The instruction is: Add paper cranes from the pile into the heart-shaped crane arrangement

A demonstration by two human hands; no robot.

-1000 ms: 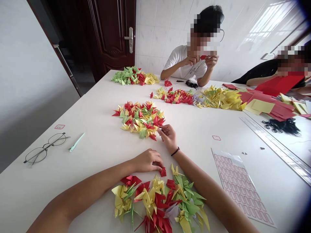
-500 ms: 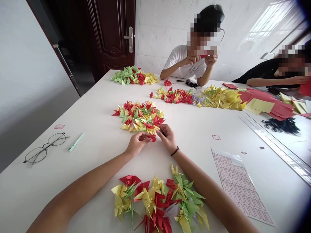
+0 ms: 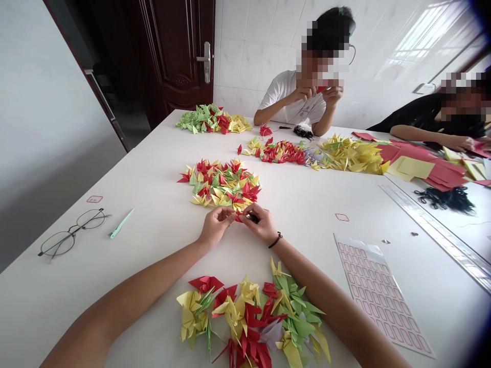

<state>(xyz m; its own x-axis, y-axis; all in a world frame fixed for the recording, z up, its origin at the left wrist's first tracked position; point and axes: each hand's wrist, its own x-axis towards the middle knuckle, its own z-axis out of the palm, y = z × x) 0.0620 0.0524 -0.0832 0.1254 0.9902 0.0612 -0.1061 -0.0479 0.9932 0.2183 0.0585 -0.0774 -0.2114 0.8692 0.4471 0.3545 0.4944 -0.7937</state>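
A small red folded paper piece is pinched between the fingertips of my left hand and my right hand, which meet over the white table. Something small and black also sits within my right hand's fingers. Just beyond my hands lies a mixed pile of red, yellow and green paper cranes. Nearer to me, between my forearms, a second pile of larger-looking folded cranes is spread on the table.
Glasses and a mint-coloured tool lie left. A label sheet and a clear ruler lie right. Across the table are more crane piles, black strings, paper sheets and two people.
My right hand has closed in on the red piece beside my left fingertips, its fingers more curled. At the far right, a person's hand has lowered towards the paper sheets.
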